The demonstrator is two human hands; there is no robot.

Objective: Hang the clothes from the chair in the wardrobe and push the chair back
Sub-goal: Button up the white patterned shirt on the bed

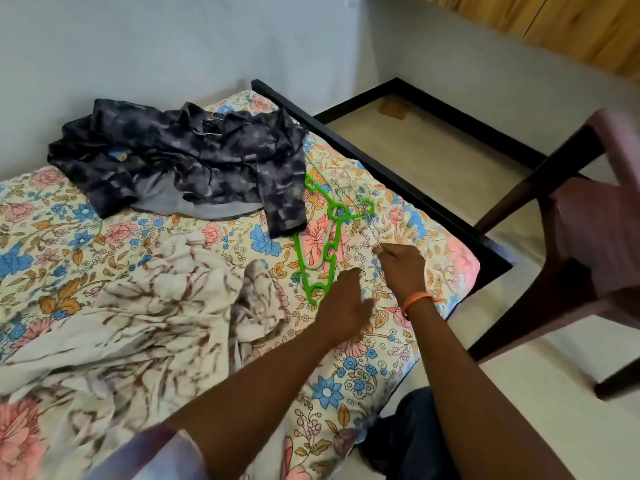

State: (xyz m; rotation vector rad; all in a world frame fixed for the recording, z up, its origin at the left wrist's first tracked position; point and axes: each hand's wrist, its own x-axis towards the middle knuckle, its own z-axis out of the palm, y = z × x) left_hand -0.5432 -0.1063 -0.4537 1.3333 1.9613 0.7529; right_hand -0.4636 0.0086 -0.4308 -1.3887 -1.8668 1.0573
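- While both hands work over the bed's right edge, nothing is hung yet, as far as can be seen; the wardrobe interior is not in view.
- Dark patterned shirt (pixel 180 161): lies spread near the bed's far edge by the wall, with what looks like a hanger hook at its collar. Probably already on a hanger, waiting to be carried.
- Cream-and-brown garment (pixel 138 306): crumpled on the bed's near left part, no hanger in it.
- Green hanger (pixel 320 244): flat on the floral bedsheet (pixel 363 375), toward the right edge, unused.
- Right hand (pixel 401 268): fingers pinched on a thin wire hanger (pixel 360 216) lying beside the green one.
- Left hand (pixel 341 306): fingers loosely curled just over the green hanger's near end; blurred, grip cannot be told.
- Chair (pixel 581 244): stands off the bed's right side, seat bare of clothes where visible, not pushed back.
- Judgement: clothes moved off the chair; hangering midway; hanging and chair remain.
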